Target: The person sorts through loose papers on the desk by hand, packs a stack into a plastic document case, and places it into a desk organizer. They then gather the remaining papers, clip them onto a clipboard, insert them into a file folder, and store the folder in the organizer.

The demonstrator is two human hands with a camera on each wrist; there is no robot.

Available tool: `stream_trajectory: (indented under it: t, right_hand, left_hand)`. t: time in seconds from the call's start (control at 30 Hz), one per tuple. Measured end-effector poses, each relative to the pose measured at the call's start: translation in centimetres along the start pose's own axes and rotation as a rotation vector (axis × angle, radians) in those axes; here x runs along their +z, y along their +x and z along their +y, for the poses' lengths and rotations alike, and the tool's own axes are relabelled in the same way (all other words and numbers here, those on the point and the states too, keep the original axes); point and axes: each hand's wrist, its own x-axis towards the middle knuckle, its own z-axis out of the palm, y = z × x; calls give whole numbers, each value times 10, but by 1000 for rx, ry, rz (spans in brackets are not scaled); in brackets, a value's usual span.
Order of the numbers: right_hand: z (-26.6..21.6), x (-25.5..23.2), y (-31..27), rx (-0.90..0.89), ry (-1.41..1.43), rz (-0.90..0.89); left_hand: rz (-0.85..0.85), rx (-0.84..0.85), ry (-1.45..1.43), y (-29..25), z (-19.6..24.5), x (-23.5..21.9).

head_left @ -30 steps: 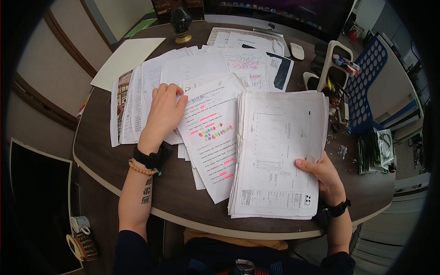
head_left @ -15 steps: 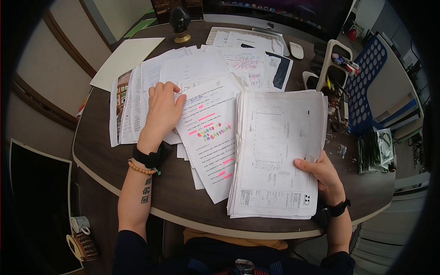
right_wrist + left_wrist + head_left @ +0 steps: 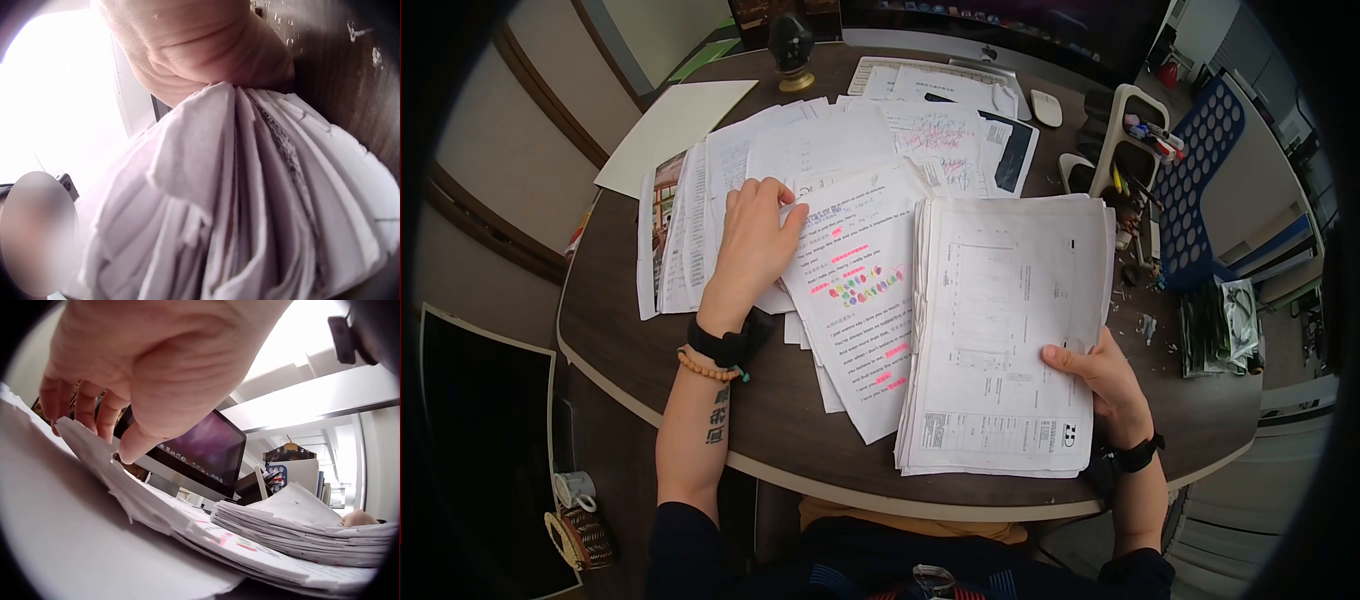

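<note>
My right hand [image 3: 1108,378] grips a thick stack of papers [image 3: 1010,290] by its right edge, thumb on the top sheet and fingers hidden below. That top sheet carries a faint printed drawing. In the right wrist view the stack's edges [image 3: 250,206] fan apart under the palm. My left hand [image 3: 757,240] pinches the upper left edge of a printed sheet [image 3: 855,320] with pink highlights and coloured marks. The left wrist view shows its thumb [image 3: 136,445] and fingers at the raised, crumpled paper edge [image 3: 112,465].
More loose papers [image 3: 730,160] spread behind and left of my left hand. At the back are a keyboard [image 3: 870,75], a mouse [image 3: 1046,109] and a monitor [image 3: 1040,35]. A pen holder [image 3: 1135,115] and blue rack [image 3: 1200,170] stand right, near plastic packets [image 3: 1220,325].
Almost nothing differs; both hands keep their holds on the papers, and the whole head view has shifted very slightly.
</note>
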Motion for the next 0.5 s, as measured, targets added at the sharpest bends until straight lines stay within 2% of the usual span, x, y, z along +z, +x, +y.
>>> stream_trajectory:
  t: [0.33,0.43,0.5]
  right_hand:
    - [0,-1,0,13,-19,-16]
    - [-1,0,0,6,-18,-11]
    - [-1,0,-1,8,-18,-10]
  left_hand:
    - [38,-30,45,0,0,1]
    - [49,-15,5,2,0,0]
    - [123,61,-8,3,-1,0]
